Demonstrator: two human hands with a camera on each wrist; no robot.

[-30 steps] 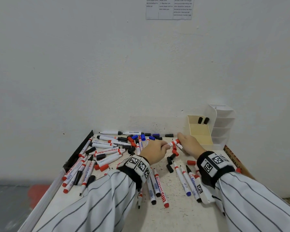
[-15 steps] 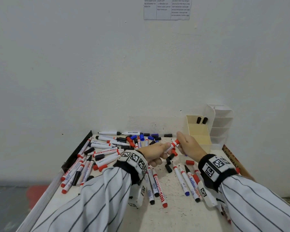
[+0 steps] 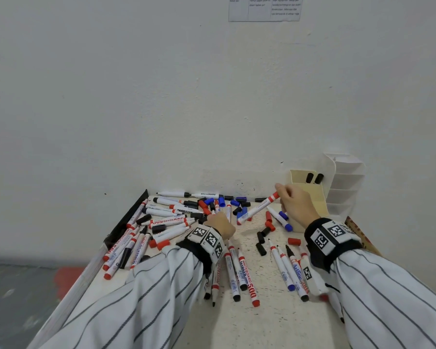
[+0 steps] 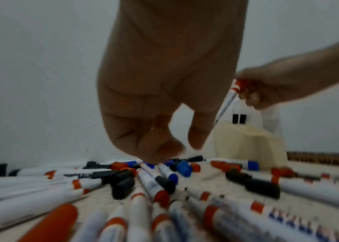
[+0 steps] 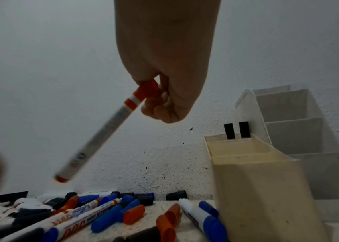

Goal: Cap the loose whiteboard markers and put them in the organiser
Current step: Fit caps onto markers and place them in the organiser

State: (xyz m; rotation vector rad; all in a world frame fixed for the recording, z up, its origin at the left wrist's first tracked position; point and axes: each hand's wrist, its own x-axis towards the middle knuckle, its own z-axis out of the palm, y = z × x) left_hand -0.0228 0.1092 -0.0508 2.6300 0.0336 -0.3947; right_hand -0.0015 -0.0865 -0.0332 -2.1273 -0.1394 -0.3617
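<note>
My right hand (image 3: 283,197) pinches a white marker with a red cap (image 3: 257,209) by its capped end. It holds the marker tilted above the table, just left of the cream organiser (image 3: 315,197). The right wrist view shows the red cap (image 5: 146,90) between my fingers and the barrel hanging down to the left. Two black-capped markers (image 3: 314,178) stand in the organiser's back compartment. My left hand (image 3: 219,222) hovers low over the pile of loose markers and caps (image 3: 176,217). Its fingers (image 4: 160,147) hang curled, with nothing seen in them.
A taller white tiered organiser (image 3: 345,187) stands behind the cream one against the wall. Loose red, blue and black caps (image 3: 239,210) lie mid-table. Several uncapped markers (image 3: 285,268) lie near my wrists. A black strip (image 3: 129,217) edges the table's left side.
My left hand let go of the red marker and dropped left toward the pile. My right hand lifted the capped marker up and right, nearer the cream organiser.
</note>
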